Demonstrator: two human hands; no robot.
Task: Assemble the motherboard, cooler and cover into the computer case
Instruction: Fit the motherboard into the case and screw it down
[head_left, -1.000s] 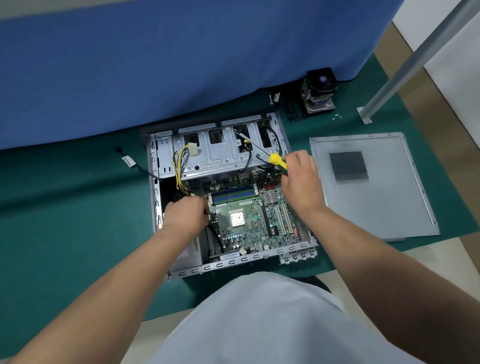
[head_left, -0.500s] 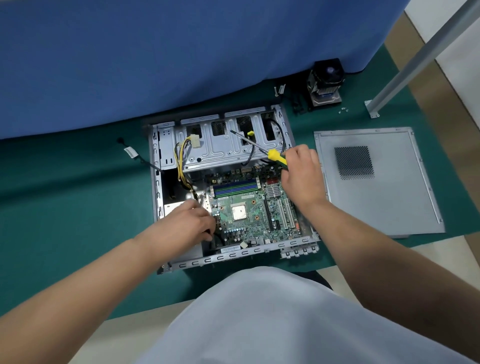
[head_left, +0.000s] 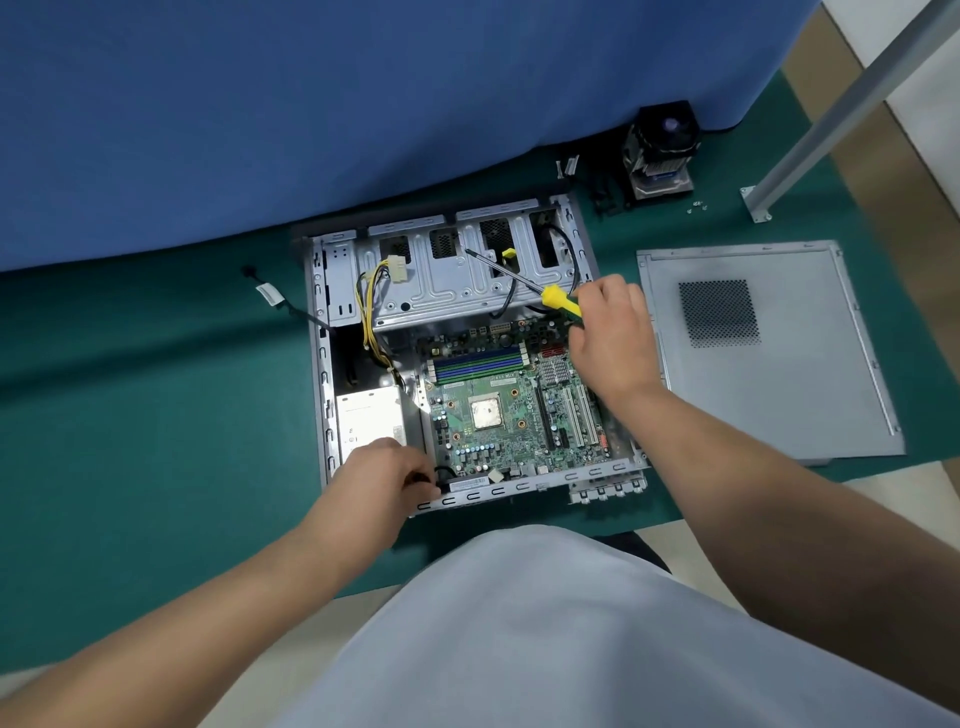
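A green mat covers the surface (head_left: 130, 415), with a blue cloth hanging along the top of the frame and a metal post at the upper right.

At the centre lies the open computer case (head_left: 324, 415) on its side, so the inside faces up for work. The motherboard (head_left: 498, 421) already sits in its lower right part, flat on the tray, the bare processor (head_left: 486, 410) showing at its middle, which suggests the cooler has yet to go on.

The right hand (head_left: 610, 338) is over the board's upper right edge, its fingers wrapped round the yellow handle of a screwdriver (head_left: 524, 278); the shaft points up and left over the drive cage (head_left: 447, 283), away from the board, so it looks parked in the grip rather than driving a screw. The left hand (head_left: 387, 470) is at the case's lower left, beside the power supply (head_left: 369, 415), its fingers curled at a black cable (head_left: 445, 474), probably to clear it off the board's edge.

The cooler (head_left: 660, 150) stands at the upper right, well apart from the case, with small screws (head_left: 696, 208) near it. The cover (head_left: 769, 348) lies flat to the right of the case, likely waiting its turn.
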